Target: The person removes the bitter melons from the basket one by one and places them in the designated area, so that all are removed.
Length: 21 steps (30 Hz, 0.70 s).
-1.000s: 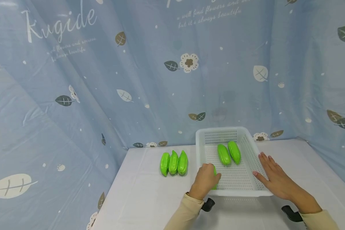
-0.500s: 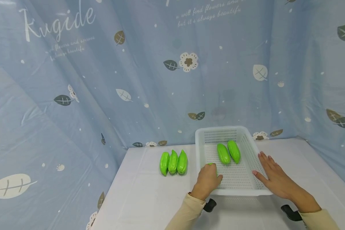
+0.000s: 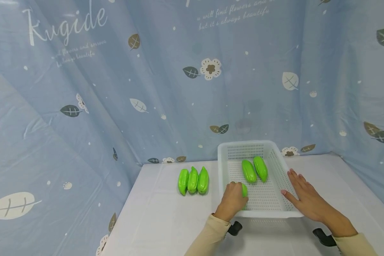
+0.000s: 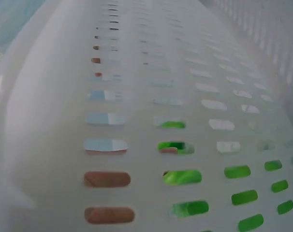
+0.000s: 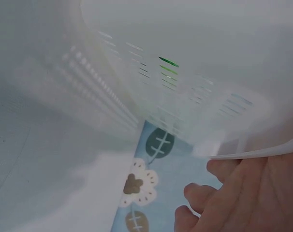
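So, L hand [image 3: 232,201] is curled round a green fruit [image 3: 245,190] inside the white basket [image 3: 268,214], in the near corner on that hand's side; bits of the fruit show past the fingers. R hand [image 3: 308,199] rests at the opp. rim, fingers straight, thumb spread wide. Two more fruits [image 3: 249,171], same green, lie side by side in the basket, ahead of & btwn the hands. Outside it, ahead & to the left of L hand, three loose fruits [image 3: 193,180] sit in a close row on the white table [image 3: 160,220]. Beige sleeves [image 3: 208,233] on both arms, w/ a black gadget [image 3: 234,228] by each wrist. Beyond the hands hangs a blue curtain [image 3: 166,92] w/ leaves, flowers, etc. L wrist view's mostly slotted basket wall, so exact finger placement's unclear there.
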Available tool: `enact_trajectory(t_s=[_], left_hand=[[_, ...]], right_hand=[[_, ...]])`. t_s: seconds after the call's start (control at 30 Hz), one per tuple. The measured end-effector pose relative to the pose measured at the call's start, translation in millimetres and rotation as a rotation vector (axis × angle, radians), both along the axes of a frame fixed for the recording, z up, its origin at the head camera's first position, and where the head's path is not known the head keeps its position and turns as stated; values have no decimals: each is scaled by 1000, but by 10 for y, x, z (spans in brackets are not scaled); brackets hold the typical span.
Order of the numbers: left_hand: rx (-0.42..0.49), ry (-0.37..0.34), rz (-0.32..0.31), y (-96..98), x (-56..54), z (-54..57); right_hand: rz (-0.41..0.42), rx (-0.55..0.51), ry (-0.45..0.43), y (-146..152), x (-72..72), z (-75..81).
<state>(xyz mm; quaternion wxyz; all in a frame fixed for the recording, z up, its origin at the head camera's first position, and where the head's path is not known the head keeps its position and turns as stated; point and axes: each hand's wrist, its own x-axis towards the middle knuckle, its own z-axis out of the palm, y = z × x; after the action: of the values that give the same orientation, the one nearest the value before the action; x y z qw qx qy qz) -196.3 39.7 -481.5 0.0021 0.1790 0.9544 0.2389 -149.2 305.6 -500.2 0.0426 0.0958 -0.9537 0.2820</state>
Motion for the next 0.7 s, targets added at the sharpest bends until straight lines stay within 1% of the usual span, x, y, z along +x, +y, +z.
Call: enact_trajectory(t_s=[0.2, 0.3, 0.43, 0.7], left_hand=[[-21, -12, 8, 24, 0, -4], [-26, -30, 16, 31, 4, 0], [-25, -59, 26, 38, 20, 14], [-14, -83, 38, 44, 32, 16]], right_hand=[[-4, -1, -15, 3, -4, -20], [-5, 1, -10, 6, -6, -28], [-7, -1, -8, -2, 4, -17], [4, -10, 4, -5, 11, -15]])
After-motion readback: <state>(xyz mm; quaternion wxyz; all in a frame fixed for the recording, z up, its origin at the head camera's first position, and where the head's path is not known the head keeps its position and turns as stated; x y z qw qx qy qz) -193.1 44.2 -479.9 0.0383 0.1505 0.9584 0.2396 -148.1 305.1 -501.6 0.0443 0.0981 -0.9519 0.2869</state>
